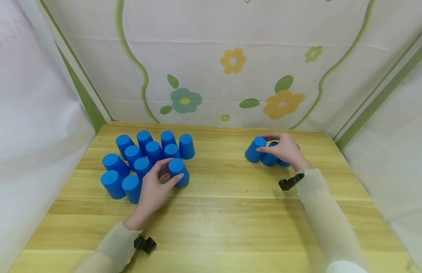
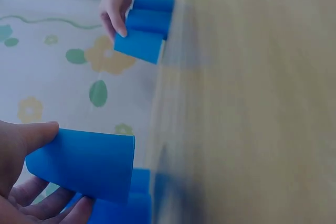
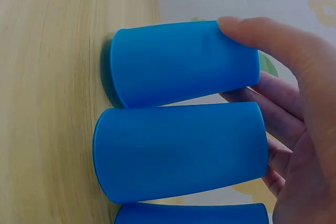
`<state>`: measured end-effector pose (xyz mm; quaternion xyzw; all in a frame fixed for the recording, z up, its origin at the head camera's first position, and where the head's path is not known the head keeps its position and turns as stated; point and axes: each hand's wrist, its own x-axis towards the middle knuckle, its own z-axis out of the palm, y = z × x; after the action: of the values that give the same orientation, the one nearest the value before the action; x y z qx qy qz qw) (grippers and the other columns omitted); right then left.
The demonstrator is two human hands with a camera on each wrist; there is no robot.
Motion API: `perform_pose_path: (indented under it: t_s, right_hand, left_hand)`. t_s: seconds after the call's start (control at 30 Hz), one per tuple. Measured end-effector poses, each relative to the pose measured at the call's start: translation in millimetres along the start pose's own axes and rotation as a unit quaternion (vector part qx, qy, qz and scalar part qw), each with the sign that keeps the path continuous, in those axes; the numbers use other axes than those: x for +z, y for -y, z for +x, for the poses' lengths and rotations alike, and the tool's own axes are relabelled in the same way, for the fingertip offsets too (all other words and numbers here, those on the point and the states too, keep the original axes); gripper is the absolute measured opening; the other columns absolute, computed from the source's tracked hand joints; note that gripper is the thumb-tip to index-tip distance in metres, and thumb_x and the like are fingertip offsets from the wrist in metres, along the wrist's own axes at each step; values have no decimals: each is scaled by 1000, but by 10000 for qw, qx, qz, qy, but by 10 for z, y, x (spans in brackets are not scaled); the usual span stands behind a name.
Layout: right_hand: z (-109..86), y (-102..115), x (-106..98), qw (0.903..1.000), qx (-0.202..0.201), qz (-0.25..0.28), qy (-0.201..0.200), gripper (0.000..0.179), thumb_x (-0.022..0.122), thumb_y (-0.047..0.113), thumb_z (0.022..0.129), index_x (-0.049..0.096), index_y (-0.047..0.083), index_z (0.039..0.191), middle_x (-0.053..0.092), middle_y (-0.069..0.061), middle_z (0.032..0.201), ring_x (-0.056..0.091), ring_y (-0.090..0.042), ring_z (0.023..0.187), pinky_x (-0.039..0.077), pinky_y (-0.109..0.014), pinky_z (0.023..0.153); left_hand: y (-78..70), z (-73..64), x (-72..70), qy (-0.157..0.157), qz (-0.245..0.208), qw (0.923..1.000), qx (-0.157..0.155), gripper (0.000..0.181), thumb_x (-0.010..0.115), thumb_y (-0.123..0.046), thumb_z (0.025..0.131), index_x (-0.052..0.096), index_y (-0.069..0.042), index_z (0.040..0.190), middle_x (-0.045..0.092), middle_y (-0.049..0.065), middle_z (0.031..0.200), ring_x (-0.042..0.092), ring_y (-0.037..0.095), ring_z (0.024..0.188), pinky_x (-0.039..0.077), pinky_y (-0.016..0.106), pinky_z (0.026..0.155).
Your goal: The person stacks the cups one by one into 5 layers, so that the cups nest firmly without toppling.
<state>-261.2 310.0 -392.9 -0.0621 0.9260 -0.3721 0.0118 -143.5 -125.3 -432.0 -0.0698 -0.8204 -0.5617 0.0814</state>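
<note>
My left hand (image 1: 155, 189) grips an upside-down blue cup (image 1: 177, 171) between thumb and fingers, at the right front of a group of similar cups. In the left wrist view this cup (image 2: 86, 163) is held off the tabletop, its wide rim facing down. On the right side, my right hand (image 1: 284, 147) pinches another upside-down blue cup (image 1: 255, 149) near its narrow end. The right wrist view has this cup (image 3: 184, 64) slightly tilted beside a second cup (image 3: 181, 150), with a shadow under its rim. Part of a third cup (image 3: 191, 213) shows below; the hand partly hides both in the head view.
Several more upside-down blue cups (image 1: 112, 184) stand close together on the left of the wooden table (image 1: 224, 227). White curtains with printed flowers (image 1: 232, 60) hang behind and at both sides. Black wrist devices (image 1: 145, 243) are strapped over the sleeves.
</note>
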Motion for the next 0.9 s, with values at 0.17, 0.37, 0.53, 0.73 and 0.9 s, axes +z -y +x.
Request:
perform_pose_path:
  t_s: [0.17,0.37,0.53,0.73,0.9]
  right_hand:
    - [-4,-22,5,9999,-77,-25,83,69,87,53,77,70,12,130,68,-11,125,58,-35,120,46,-56,101]
    - [-3,-24,21,9998,-124,-79,156,69,87,53,77,69,12,130,68,-10,124,59,-33,118,47,-54,100]
    - [9,-21,30,9997,-141,-114,181,70,87,53,76,70,13,131,68,-11,125,59,-34,118,48,-54,99]
    - [18,-29,33,9995,-205,-120,218,70,87,54,76,70,13,129,69,-10,123,60,-34,117,49,-53,98]
    - [18,-29,47,9993,-239,-91,280,68,88,52,77,70,13,129,69,-9,123,59,-36,119,49,-53,99]
  left_hand:
    - [-156,96,166,169,-360,9988,277,53,81,-21,90,58,-12,137,62,6,135,62,27,121,50,43,102]
    - [-337,287,398,340,-591,9964,511,53,81,-22,90,58,-13,136,62,3,133,62,22,120,50,39,102]
    - [-435,480,582,376,-584,9952,693,51,81,-23,90,59,-12,135,62,2,131,62,20,119,50,36,102]
    - [-452,714,815,499,-607,9949,626,52,81,-26,90,60,-12,136,62,3,132,61,21,120,50,38,102]
    - [-402,844,1008,580,-562,9955,486,53,81,-26,90,60,-10,136,64,4,130,62,20,118,51,37,102]
